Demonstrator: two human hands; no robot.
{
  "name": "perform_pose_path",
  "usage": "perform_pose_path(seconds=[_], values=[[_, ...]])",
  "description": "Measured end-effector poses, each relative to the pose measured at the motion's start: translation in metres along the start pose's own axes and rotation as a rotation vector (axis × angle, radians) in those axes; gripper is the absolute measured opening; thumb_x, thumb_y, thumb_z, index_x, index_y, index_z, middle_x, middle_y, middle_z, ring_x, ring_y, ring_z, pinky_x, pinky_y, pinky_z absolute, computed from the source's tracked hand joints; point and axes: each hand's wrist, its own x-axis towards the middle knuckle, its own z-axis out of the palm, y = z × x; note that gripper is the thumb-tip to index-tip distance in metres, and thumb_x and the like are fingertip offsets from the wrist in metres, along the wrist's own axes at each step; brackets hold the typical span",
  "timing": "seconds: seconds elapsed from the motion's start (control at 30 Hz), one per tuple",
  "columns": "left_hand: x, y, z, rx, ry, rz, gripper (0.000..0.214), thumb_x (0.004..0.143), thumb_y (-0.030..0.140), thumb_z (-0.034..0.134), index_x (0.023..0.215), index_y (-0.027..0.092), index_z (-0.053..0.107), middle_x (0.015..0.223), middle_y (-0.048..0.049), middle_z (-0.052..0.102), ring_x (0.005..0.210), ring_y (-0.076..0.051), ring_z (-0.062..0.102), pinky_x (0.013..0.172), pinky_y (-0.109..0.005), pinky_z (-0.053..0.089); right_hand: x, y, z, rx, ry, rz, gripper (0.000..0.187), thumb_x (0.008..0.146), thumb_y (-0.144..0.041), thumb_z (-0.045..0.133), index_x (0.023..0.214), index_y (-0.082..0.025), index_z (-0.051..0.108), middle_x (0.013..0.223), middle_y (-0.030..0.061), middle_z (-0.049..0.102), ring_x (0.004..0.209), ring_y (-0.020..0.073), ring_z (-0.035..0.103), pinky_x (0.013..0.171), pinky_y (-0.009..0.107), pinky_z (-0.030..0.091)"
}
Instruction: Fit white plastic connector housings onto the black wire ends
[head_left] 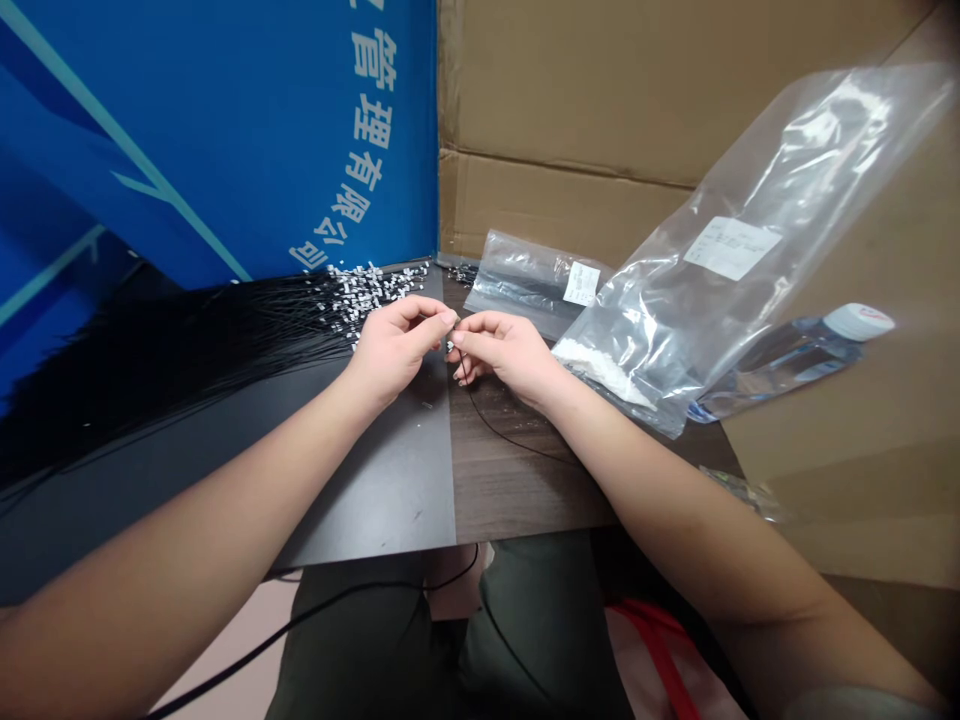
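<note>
Blue printed banner (225,130) with white Chinese characters fills the back left, and a cardboard box (570,90) stands at the back and down the right side. Two-tone dark tabletop (517,480): smooth grey-black on the left, brown wood grain on the right. Far left on it, a wide fan of black cables (187,350) lies flat, with a heap of small white connectors (367,290) at the ends toward the banner. Right side: large transparent plastic bag (750,230) with white label, white small parts (600,372) gathered in its lower corner. Smaller plastic bag (525,285) behind it, dark contents, small label. Water bottle (795,365) with white cap lies tilted, partly behind the large bag. Below the table edge, dark trousers (540,630) and a red strap (660,650).

Hands together at table centre, left hand (397,350) and right hand (510,355) meeting at the fingertips, both pinching a small black connector (450,346). Fine detail too small to tell. Thin black wire (495,425) drops from the pinch, long axis running down and right across the wood grain, under the right hand, so right hand is the nearer one. Connector sits between the fingertips, fingers hide which way it points: cannot tell.
</note>
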Motion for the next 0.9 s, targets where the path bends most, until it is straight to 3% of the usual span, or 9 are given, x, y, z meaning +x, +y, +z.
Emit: perform_pose_path(seconds=[0.6,0.9], values=[[0.0003,-0.0018,-0.0017,0.073,0.006,0.01,0.023,0.083,0.04,0.085,0.081,0.019,0.077,0.074,-0.0014,0.068,0.069,-0.015,0.059,0.069,-0.031,0.047,-0.0008,-0.0007,0.0,-0.002,0.009,-0.002,0.031,0.078,-0.037,0.092,0.084,-0.017,0.069,0.074,0.0028,0.077,0.056,0.0123,0.069,0.052,0.024,0.06],[-0.0009,-0.0016,-0.0003,0.064,-0.015,0.023,0.024,0.084,0.042,0.086,0.083,0.02,0.077,0.077,-0.0026,0.071,0.071,-0.016,0.06,0.07,-0.032,0.049,-0.0007,-0.0011,-0.002,0.018,0.008,0.006,0.036,0.075,-0.047,0.094,0.083,-0.017,0.075,0.074,0.0016,0.076,0.056,0.0109,0.067,0.053,0.024,0.059]])
